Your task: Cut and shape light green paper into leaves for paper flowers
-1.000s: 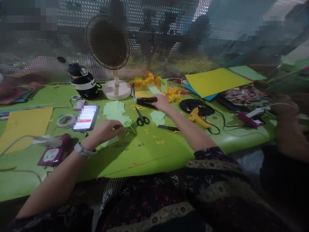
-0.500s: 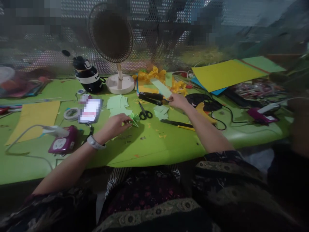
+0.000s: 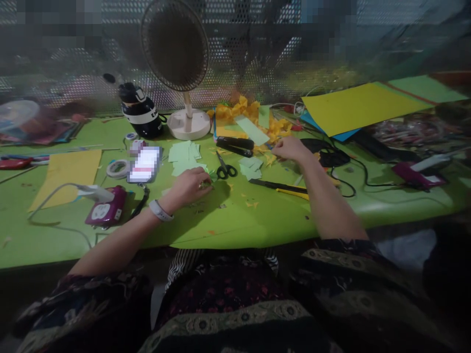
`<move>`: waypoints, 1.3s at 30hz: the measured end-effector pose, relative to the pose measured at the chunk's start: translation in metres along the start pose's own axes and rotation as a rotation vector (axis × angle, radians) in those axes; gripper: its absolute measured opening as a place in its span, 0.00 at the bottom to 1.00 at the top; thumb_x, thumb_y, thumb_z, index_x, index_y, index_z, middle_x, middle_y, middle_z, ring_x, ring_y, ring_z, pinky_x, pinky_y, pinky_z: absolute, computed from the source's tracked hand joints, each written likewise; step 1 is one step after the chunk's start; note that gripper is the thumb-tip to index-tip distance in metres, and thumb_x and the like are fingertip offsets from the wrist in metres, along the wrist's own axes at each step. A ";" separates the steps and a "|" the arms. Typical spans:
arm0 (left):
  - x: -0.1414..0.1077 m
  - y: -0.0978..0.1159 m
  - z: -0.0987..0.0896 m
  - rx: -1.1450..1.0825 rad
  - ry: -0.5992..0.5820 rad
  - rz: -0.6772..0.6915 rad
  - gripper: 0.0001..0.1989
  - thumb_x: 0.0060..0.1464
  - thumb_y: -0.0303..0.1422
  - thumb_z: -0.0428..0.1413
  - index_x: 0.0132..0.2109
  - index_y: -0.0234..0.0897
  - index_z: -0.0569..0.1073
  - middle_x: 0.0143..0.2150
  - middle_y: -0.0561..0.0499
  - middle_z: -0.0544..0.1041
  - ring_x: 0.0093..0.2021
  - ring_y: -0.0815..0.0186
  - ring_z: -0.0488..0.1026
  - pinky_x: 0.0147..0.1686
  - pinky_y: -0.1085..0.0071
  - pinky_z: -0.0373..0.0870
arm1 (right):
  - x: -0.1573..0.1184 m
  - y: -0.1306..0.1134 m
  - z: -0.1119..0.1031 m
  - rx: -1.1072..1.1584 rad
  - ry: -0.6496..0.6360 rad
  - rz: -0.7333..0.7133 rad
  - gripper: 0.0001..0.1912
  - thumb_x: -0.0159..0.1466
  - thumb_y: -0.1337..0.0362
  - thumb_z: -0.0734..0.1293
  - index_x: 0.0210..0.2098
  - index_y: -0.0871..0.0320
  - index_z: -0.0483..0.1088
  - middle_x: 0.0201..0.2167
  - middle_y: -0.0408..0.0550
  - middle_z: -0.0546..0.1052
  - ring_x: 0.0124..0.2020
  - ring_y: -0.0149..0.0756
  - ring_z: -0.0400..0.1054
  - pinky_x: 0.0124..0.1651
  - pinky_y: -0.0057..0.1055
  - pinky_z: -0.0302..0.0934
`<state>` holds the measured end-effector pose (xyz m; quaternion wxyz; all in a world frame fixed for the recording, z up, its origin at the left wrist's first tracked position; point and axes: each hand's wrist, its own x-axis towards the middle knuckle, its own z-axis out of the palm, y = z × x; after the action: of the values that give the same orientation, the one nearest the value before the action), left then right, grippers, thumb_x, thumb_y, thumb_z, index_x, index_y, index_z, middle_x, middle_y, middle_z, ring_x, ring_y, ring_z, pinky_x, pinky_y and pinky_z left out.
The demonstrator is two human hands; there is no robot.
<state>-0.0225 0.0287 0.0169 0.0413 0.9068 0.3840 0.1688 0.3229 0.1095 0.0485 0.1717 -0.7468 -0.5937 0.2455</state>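
Note:
My left hand is closed on a green paper piece beside a stack of light green paper pieces. My right hand has its fingers pinched together near some yellow paper scraps; what they hold, if anything, is too small to tell. A light green strip lies just left of it, over the yellow paper flowers. Between my hands are a black stapler, black scissors and more green pieces.
A yellow and black cutter lies near my right forearm. Behind stand a white fan and a dark bottle. A phone, a tape roll and a purple power socket are at the left.
My right hand has let go of the light green strip and moved slightly right of it. My left hand has turned, hiding more of its green paper. The view has shifted a little.

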 end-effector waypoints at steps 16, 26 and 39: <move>0.007 -0.009 0.011 0.159 -0.015 0.007 0.08 0.59 0.27 0.54 0.39 0.37 0.79 0.40 0.44 0.76 0.40 0.59 0.72 0.38 0.65 0.67 | -0.029 -0.012 -0.007 1.231 -0.410 -0.095 0.04 0.56 0.69 0.64 0.29 0.57 0.62 0.21 0.38 0.66 0.19 0.23 0.55 0.21 0.22 0.47; -0.005 0.007 -0.007 0.339 0.406 0.108 0.09 0.65 0.31 0.52 0.41 0.37 0.77 0.38 0.46 0.77 0.37 0.60 0.70 0.38 0.63 0.64 | -0.090 -0.070 0.082 0.791 -0.698 -0.193 0.16 0.58 0.59 0.76 0.36 0.57 0.67 0.16 0.33 0.60 0.15 0.22 0.47 0.16 0.23 0.42; -0.008 0.015 -0.017 -0.028 0.338 -0.034 0.12 0.61 0.34 0.55 0.49 0.36 0.76 0.43 0.42 0.78 0.44 0.57 0.72 0.44 0.58 0.68 | -0.097 -0.077 0.094 0.775 -0.628 -0.225 0.16 0.55 0.60 0.76 0.31 0.56 0.65 0.18 0.33 0.61 0.18 0.24 0.49 0.20 0.25 0.46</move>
<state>-0.0233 0.0114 0.0342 -0.0083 0.8582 0.3984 0.3235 0.1907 0.0300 0.0295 0.2749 -0.4500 -0.5585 0.6403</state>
